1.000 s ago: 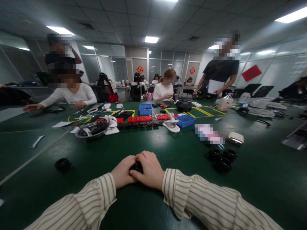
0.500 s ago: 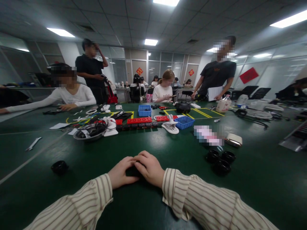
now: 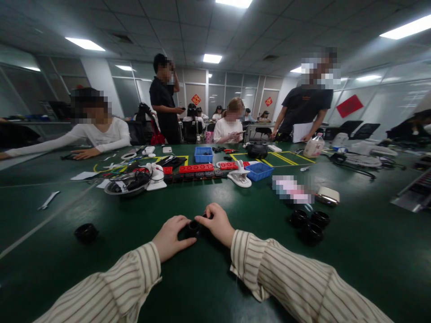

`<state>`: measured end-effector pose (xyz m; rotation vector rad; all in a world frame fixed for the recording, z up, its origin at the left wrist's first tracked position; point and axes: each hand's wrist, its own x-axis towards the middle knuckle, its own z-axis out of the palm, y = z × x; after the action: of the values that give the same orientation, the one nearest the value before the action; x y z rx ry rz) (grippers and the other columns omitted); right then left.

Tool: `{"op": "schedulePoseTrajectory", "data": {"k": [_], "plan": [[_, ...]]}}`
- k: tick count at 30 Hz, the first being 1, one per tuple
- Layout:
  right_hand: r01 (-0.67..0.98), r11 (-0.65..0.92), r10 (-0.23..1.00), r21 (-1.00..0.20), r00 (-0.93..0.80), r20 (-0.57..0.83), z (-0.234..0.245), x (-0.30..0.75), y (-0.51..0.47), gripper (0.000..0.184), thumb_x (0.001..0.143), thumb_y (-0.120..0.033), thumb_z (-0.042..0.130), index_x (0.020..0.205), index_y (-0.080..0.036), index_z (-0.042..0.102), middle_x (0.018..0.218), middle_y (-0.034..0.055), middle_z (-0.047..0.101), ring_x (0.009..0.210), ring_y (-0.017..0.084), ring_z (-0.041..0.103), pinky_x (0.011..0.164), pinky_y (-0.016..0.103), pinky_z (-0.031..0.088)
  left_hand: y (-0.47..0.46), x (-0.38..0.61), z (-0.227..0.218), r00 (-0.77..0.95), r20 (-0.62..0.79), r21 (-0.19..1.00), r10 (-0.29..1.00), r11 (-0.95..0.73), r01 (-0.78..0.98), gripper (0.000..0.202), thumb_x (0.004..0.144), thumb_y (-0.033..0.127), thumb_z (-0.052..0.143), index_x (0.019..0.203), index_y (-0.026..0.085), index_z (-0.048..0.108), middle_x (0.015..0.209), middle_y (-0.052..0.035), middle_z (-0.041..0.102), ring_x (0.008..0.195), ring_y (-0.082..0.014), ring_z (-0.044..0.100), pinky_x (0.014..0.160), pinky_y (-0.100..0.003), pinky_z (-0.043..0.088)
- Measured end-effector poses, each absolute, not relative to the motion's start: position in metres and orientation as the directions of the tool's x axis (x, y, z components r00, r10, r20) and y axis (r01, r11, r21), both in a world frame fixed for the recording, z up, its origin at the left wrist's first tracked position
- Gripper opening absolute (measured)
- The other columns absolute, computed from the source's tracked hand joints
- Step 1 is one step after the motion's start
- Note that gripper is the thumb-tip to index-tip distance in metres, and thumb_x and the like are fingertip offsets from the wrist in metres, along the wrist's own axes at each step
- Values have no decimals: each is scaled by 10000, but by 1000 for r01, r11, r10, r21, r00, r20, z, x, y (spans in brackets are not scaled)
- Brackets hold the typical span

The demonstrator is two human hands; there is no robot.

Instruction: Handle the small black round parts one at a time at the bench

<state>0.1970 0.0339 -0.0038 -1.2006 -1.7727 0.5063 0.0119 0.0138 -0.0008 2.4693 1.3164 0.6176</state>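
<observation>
My left hand [image 3: 172,238] curls its thumb and fingers around a small black ring-like part [image 3: 193,229], whose round opening faces up on the green table. Close on its right side, my right hand [image 3: 218,225] pinches a small dark piece [image 3: 209,216]; the fingers mostly cover it, and I cannot tell its kind. Whether that piece touches the ring-like part is unclear. Another black round part [image 3: 86,233] sits alone to the left. A cluster of three similar black parts [image 3: 311,232] stands to the right.
Ahead are a metal bowl [image 3: 124,193] of dark items, a white clip-like stand [image 3: 240,178], red power strips [image 3: 197,168] and blue trays [image 3: 259,172]. A wrench [image 3: 49,200] lies left, a shiny case [image 3: 327,196] right. A seated person [image 3: 101,134] reaches along the table; others stand beyond.
My hands have drawn apart, with the right going slightly up and right, exposing the black ring-like part and the dark piece. A standing person behind the table has moved right.
</observation>
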Motion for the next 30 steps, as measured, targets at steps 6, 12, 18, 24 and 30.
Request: {"op": "schedulePoseTrajectory", "data": {"k": [6, 12, 18, 24, 30], "plan": [[585, 470, 870, -661, -185, 456, -2, 200, 34, 180, 743, -180, 637, 671, -148, 475, 786, 0, 470, 711, 107, 468, 663, 211, 392, 15, 11, -3, 453, 253, 410, 855, -519, 750, 356, 740, 440, 611, 999, 196, 592, 993, -64, 559, 951, -251, 514, 859, -392, 420], [662, 470, 854, -584, -174, 490, 2, 204, 30, 120, 825, -169, 498, 938, -140, 527, 948, 74, 514, 917, 189, 484, 857, 362, 379, 16, 10, -6, 449, 265, 373, 853, -520, 769, 392, 734, 451, 608, 1036, 205, 569, 1056, -73, 551, 1011, -266, 508, 897, -412, 410], [565, 720, 690, -403, -522, 501, 16, 194, 3, 402, 787, -288, 587, 1158, -182, 475, 1240, 71, 451, 1173, 199, 381, 1053, 389, 234, 17, 13, -9, 416, 143, 272, 898, -439, 856, 725, 671, 488, 628, 1282, 188, 378, 1337, -123, 415, 1241, -307, 353, 1036, -559, 208], [545, 767, 642, -340, -664, 384, 13, 186, 1, 353, 849, -134, 423, 1198, -170, 457, 1285, 74, 437, 1203, 177, 386, 1057, 419, 238, 15, 17, -6, 434, 23, 210, 901, -429, 879, 943, 632, 584, 607, 1377, 133, 245, 1432, -119, 269, 1319, -304, 216, 1065, -544, 151], [530, 748, 662, -398, -632, 403, 16, 190, -15, 370, 809, -100, 450, 1172, -159, 492, 1234, 67, 473, 1142, 171, 435, 1003, 309, 344, 12, 16, 3, 472, -41, 206, 881, -455, 867, 1042, 577, 606, 642, 1400, 156, 188, 1447, -102, 226, 1334, -306, 164, 1067, -540, 135]]}}
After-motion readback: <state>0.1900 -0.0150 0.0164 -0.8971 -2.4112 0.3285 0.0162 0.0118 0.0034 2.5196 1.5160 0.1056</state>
